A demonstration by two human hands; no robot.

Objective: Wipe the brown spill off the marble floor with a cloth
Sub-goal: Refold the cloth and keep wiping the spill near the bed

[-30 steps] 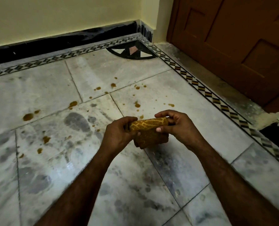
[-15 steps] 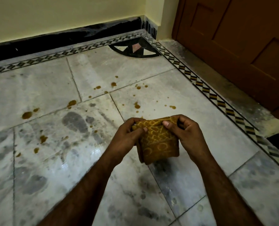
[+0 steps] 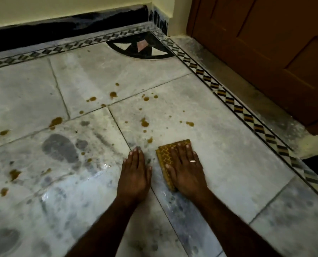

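While flat under right hand [image 3: 186, 170], folded lattice-patterned cloth [image 3: 164, 156] on marble [image 3: 232, 164].

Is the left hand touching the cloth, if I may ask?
Apart. The head view shows a strip of bare floor between the thumb of the left hand and the cloth.

Just one camera, worn on the person's head: it looks forward and steeply down at the marble floor [image 3: 228, 164] from close above, facing the far corner where wall [image 3: 61, 6] meets door [image 3: 266, 43].
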